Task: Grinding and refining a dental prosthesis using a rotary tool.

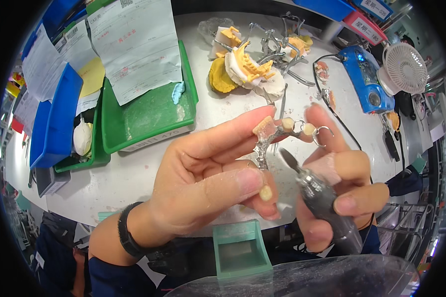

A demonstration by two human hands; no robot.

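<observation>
My left hand (195,180) is closed on a partial denture (261,154), thumb in front and fingers behind. The denture has a silvery metal framework, pink base material, a few pale teeth and wire clasps at its right end. My right hand (354,190) grips a dark rotary handpiece (327,204) from the right. Its tapered grinding bur (289,158) points up and left, and a small gap appears between it and the denture. The right index finger is raised close behind the clasps; whether it touches them I cannot tell.
Left are a green tray (192,81) with papers and a blue bin (54,129). Plaster dental models (243,64) and metal articulators (270,42) stand at the back. A blue control unit (364,81), fan (404,67) and black cable (334,115) are right; a teal holder (243,272) is in front.
</observation>
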